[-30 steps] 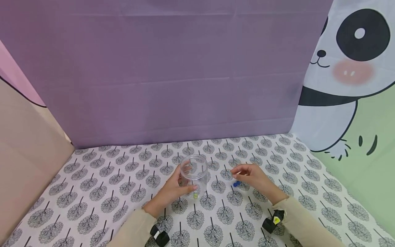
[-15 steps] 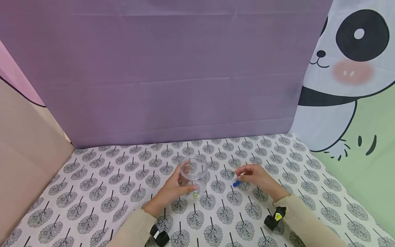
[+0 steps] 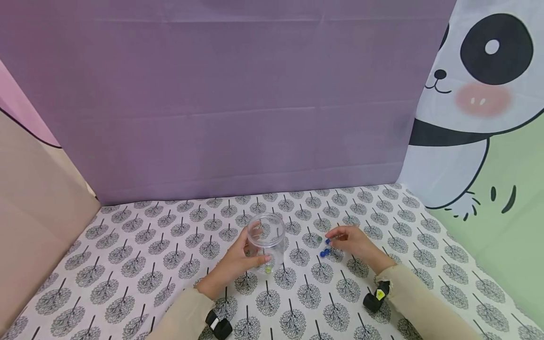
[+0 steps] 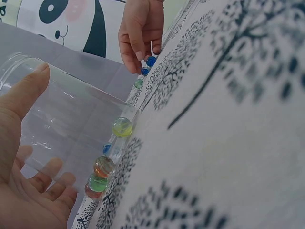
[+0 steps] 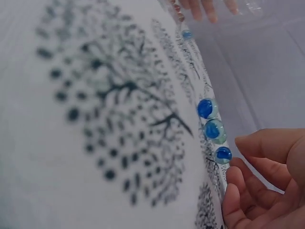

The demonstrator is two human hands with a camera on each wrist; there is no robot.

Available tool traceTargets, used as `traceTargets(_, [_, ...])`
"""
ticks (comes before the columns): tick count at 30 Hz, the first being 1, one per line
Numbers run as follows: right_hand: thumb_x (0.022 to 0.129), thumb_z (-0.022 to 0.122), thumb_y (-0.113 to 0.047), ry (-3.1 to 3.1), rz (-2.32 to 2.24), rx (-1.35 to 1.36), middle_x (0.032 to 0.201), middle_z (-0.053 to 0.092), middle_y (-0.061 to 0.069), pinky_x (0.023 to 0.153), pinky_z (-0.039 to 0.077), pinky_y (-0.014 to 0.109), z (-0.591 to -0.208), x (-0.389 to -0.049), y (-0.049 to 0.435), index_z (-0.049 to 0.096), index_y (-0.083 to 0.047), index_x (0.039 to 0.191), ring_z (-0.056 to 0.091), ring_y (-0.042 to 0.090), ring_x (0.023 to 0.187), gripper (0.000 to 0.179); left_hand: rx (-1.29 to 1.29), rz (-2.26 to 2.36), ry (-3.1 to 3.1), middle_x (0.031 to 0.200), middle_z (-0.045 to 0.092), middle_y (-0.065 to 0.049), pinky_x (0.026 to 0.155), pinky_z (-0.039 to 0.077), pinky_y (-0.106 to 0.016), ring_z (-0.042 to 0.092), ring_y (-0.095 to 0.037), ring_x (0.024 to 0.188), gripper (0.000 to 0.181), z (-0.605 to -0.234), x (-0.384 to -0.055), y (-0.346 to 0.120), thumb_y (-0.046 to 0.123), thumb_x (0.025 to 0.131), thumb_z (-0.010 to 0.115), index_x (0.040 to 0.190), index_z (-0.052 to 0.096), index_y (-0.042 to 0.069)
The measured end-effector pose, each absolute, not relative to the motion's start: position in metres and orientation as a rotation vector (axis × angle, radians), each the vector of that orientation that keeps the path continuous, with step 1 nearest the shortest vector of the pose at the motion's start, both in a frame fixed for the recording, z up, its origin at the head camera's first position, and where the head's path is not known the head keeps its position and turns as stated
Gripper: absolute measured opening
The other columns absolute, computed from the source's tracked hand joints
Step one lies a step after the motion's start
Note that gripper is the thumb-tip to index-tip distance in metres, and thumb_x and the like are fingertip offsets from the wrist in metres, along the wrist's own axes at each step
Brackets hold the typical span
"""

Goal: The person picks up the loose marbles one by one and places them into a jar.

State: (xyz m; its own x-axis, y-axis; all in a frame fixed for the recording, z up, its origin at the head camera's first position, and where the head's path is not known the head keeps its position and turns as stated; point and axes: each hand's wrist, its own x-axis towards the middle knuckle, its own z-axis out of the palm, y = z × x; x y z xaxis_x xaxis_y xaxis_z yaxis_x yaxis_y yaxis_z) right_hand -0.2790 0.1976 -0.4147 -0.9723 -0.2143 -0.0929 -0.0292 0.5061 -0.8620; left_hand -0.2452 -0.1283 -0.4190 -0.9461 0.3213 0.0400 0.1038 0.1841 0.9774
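My left hand (image 3: 245,250) grips a clear, wide-mouthed plastic jar (image 3: 277,251) that stands upright on the patterned cloth, thumb on one side and fingers round the other. Several coloured marbles, one of them yellow (image 4: 122,127), lie at its base; whether all are inside is hard to tell. To the right, my right hand (image 3: 350,242) is low over the cloth, fingers loosely bent about a blue marble (image 5: 223,155). A gap shows between thumb and marble; the index fingertip is very close to it. Two more blue marbles (image 3: 325,253) lie nearby, and a green marble (image 4: 138,83) too.
White cloth (image 3: 170,293) with a grey tree print covers the table. A purple backdrop (image 3: 255,118) rises behind it. Side panels stand left and right, the right one bearing a panda picture (image 3: 484,94). Each wrist carries a small black camera.
My right hand has come down and shifted slightly right; the green marble and a blue one now show by its fingertips. The left hand and jar stay as they were.
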Motion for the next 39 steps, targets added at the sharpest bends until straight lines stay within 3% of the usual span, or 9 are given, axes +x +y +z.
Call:
traceTargets(7, [0.082, 0.064, 0.001, 2.574, -1.418, -0.316, 0.100, 0.063, 0.010, 0.073, 0.052, 0.026, -0.416, -0.280, 0.195, 0.065, 0.000, 0.104, 0.057, 0.017, 0.086, 0.022, 0.412, 1.867, 2.278, 0.144, 0.040, -0.010, 0.096, 0.042, -0.055, 0.046, -0.033, 0.122, 0.090, -0.418, -0.245, -0.128, 0.018, 0.075, 0.079, 0.147, 0.027, 0.029])
traceTargets(18, [0.079, 0.067, 0.003, 2.665, -1.280, -0.282, 0.091, 0.062, 0.005, 0.069, 0.049, 0.028, -0.411, -0.282, 0.187, 0.067, -0.002, 0.097, 0.055, 0.016, 0.079, 0.018, 0.421, 1.881, 2.278, 0.146, 0.038, -0.010, 0.094, 0.043, -0.056, 0.045, -0.034, 0.122, 0.091, -0.419, -0.246, -0.127, 0.017, 0.074, 0.079, 0.148, 0.026, 0.027])
traceTargets(26, [0.079, 0.065, 0.006, 2.670, -1.278, -0.293, 0.088, 0.061, 0.004, 0.066, 0.049, 0.028, -0.413, -0.284, 0.187, 0.066, -0.002, 0.096, 0.054, 0.016, 0.076, 0.019, 0.427, 1.859, 2.293, 0.145, 0.039, -0.009, 0.098, 0.038, -0.059, 0.045, -0.032, 0.122, 0.089, -0.419, -0.244, -0.129, 0.021, 0.075, 0.079, 0.146, 0.027, 0.032])
traceTargets(34, [0.080, 0.062, 0.007, 2.661, -1.291, -0.320, 0.087, 0.059, 0.005, 0.064, 0.048, 0.028, -0.412, -0.283, 0.187, 0.066, -0.001, 0.096, 0.052, 0.016, 0.075, 0.019, 0.455, 1.873, 2.269, 0.145, 0.038, -0.011, 0.097, 0.041, -0.055, 0.046, -0.032, 0.122, 0.089, -0.419, -0.244, -0.130, 0.018, 0.076, 0.078, 0.147, 0.026, 0.028])
traceTargets(39, [0.081, 0.062, 0.007, 2.661, -1.290, -0.329, 0.087, 0.059, 0.005, 0.064, 0.047, 0.029, -0.411, -0.282, 0.188, 0.066, -0.001, 0.097, 0.052, 0.016, 0.075, 0.018, 0.472, 1.867, 2.266, 0.147, 0.036, -0.010, 0.102, 0.036, -0.055, 0.045, -0.031, 0.122, 0.091, -0.418, -0.245, -0.130, 0.019, 0.076, 0.078, 0.149, 0.023, 0.026])
